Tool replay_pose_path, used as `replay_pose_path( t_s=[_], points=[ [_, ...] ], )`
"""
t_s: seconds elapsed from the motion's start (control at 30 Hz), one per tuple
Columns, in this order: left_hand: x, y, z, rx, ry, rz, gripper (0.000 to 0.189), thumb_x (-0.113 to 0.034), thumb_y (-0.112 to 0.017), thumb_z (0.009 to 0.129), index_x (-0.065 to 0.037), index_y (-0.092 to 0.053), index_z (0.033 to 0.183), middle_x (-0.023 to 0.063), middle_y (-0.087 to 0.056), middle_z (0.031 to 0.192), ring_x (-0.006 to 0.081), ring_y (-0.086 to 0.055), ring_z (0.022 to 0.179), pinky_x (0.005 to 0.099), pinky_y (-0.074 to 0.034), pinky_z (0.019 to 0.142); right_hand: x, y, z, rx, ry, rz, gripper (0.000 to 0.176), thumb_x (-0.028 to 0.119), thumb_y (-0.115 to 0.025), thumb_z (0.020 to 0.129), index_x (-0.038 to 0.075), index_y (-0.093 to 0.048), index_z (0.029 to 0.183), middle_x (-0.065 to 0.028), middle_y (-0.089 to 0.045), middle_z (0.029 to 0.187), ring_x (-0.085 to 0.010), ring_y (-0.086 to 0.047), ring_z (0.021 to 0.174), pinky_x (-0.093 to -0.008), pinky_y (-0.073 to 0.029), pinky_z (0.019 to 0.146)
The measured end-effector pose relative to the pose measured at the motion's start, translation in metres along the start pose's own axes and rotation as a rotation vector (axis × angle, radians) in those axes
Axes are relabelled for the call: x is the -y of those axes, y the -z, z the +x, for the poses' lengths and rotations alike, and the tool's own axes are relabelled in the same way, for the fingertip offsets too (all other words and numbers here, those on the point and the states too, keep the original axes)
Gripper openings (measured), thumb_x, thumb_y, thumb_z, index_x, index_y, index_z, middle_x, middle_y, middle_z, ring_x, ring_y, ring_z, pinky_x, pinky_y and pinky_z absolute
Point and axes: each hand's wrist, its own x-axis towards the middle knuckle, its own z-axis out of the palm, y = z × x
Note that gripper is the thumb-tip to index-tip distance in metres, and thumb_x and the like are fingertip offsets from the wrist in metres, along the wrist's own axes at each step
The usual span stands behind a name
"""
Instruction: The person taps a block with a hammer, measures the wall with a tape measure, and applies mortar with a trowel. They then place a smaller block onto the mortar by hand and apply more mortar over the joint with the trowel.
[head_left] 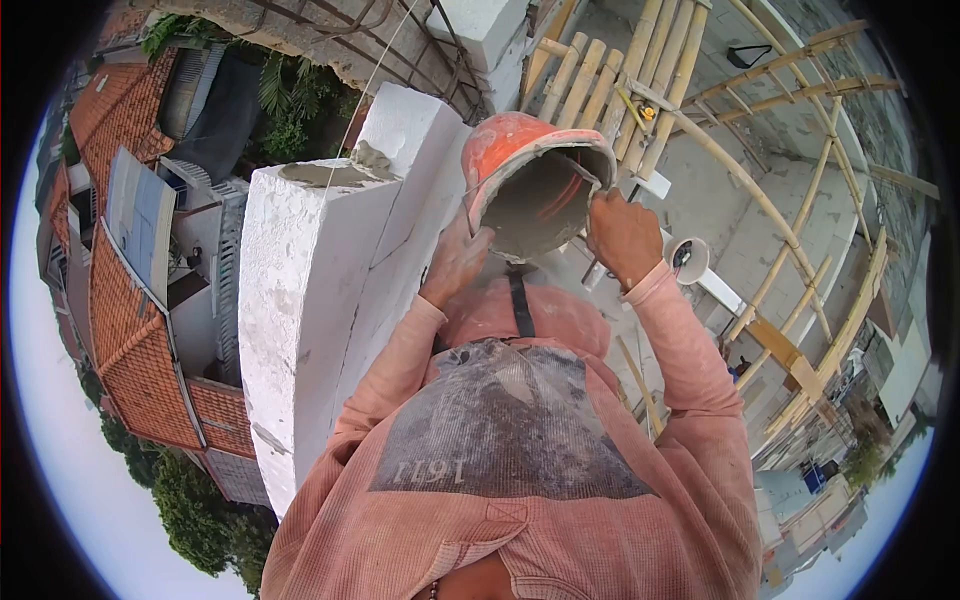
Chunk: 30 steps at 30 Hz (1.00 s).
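Observation:
An orange bucket [510, 140], smeared with grey mortar, is tilted with its mouth toward me. Wet mortar [525, 215] coats its inside. My left hand [457, 262] is closed on the bucket's near left side, by the rim. At the right edge of the rim, my right hand [625, 238] is closed on the bucket too. Just left of the bucket stands a wall of white blocks [325, 270]. Grey mortar [325, 176] lies on a lower block top there, beside a raised block [405, 130]. The bucket's underside is hidden.
A thin string [385, 60] runs above the wall. Bamboo poles [660, 70] form a platform ahead, with a small yellow tool [647, 113] on it. Lower right are a white bucket [688, 258] and more bamboo scaffolding [790, 240]. Tiled roofs [130, 370] lie far below left.

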Motion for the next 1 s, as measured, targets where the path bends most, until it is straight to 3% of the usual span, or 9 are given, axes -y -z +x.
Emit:
replay_pose_path(
  t_s=[0.17,0.37,0.43,0.53,0.67,0.8,0.83,0.93,1.0],
  points=[
    [-0.016,0.004,-0.007,-0.027,-0.057,0.102,0.086,-0.007,-0.051,0.082,-0.007,-0.018,0.162,0.0249,-0.044,0.153,0.0388,-0.043,0.141,0.0408,-0.034,0.115,-0.023,-0.048,-0.005,0.039,0.289,0.268,0.029,0.031,-0.067,0.087,0.002,-0.069,0.090,-0.0199,-0.069,0.091,-0.0395,-0.069,0.074,-0.0485,-0.056,0.069],
    [0.008,0.002,-0.003,0.010,0.012,-0.151,0.079,-0.008,-0.053,0.083,0.001,-0.025,0.157,0.0210,-0.052,0.142,0.0294,-0.050,0.129,0.0368,-0.039,0.110,0.006,-0.029,-0.013,0.495,-0.046,0.987,0.045,0.042,-0.072,0.092,0.000,-0.069,0.107,-0.0051,-0.060,0.075,-0.0146,-0.058,0.051,-0.0316,-0.049,0.049],
    [-0.001,0.004,-0.006,0.017,0.004,-0.129,0.074,-0.008,-0.054,0.084,0.003,-0.030,0.153,0.0180,-0.055,0.135,0.0248,-0.054,0.122,0.0352,-0.045,0.104,0.000,-0.039,-0.023,0.499,-0.084,1.171,0.042,0.042,-0.071,0.093,0.001,-0.069,0.104,-0.0025,-0.059,0.075,-0.0131,-0.058,0.056,-0.0299,-0.049,0.054],
    [0.020,0.009,-0.007,0.034,0.125,-0.420,0.055,-0.014,-0.054,0.094,0.000,-0.040,0.145,0.0096,-0.060,0.125,0.0180,-0.064,0.106,0.0358,-0.058,0.088,-0.013,-0.041,-0.045,0.563,-0.219,1.475,0.037,0.036,-0.071,0.095,0.001,-0.068,0.106,0.0015,-0.058,0.076,-0.0105,-0.057,0.056,-0.0271,-0.047,0.053],
    [0.032,0.009,-0.012,-0.007,0.252,-0.641,0.048,-0.015,-0.054,0.097,-0.003,-0.043,0.142,0.0117,-0.059,0.130,0.0224,-0.065,0.112,0.0407,-0.058,0.095,-0.006,-0.018,-0.057,0.549,-0.201,1.721,0.039,0.030,-0.071,0.096,-0.001,-0.065,0.118,0.0017,-0.058,0.079,-0.0080,-0.056,0.056,-0.0247,-0.044,0.049],
    [0.077,0.009,-0.014,0.046,0.277,-0.726,0.054,-0.026,-0.059,0.100,-0.007,-0.039,0.147,0.0117,-0.057,0.136,0.0227,-0.062,0.118,0.0400,-0.056,0.098,0.035,0.005,-0.026,0.425,0.042,1.550,0.051,0.032,-0.069,0.096,-0.002,-0.060,0.133,-0.0032,-0.063,0.089,-0.0116,-0.061,0.068,-0.0298,-0.051,0.062],
    [0.076,0.011,-0.017,0.061,0.293,-0.704,0.055,-0.029,-0.059,0.101,-0.007,-0.039,0.147,0.0113,-0.056,0.137,0.0228,-0.061,0.120,0.0405,-0.055,0.099,0.046,0.005,-0.013,0.334,0.128,1.395,0.055,0.036,-0.070,0.095,-0.002,-0.059,0.134,-0.0101,-0.069,0.098,-0.0227,-0.068,0.084,-0.0358,-0.053,0.077],
    [0.081,0.009,-0.028,0.036,0.323,-0.703,0.053,-0.034,-0.059,0.103,-0.009,-0.040,0.146,0.0103,-0.055,0.139,0.0228,-0.059,0.124,0.0425,-0.053,0.101,0.079,-0.002,0.018,0.077,0.278,1.083,0.054,0.034,-0.070,0.092,-0.001,-0.059,0.132,-0.0173,-0.070,0.108,-0.0354,-0.068,0.100,-0.0405,-0.052,0.087],
    [0.081,0.007,-0.030,0.033,0.334,-0.697,0.055,-0.036,-0.057,0.104,-0.010,-0.039,0.148,0.0101,-0.053,0.141,0.0233,-0.057,0.126,0.0428,-0.051,0.104,0.093,0.000,0.029,0.004,0.340,0.923,0.049,0.030,-0.070,0.091,0.000,-0.061,0.129,-0.0188,-0.068,0.109,-0.0392,-0.067,0.099,-0.0430,-0.053,0.085]
  ],
)
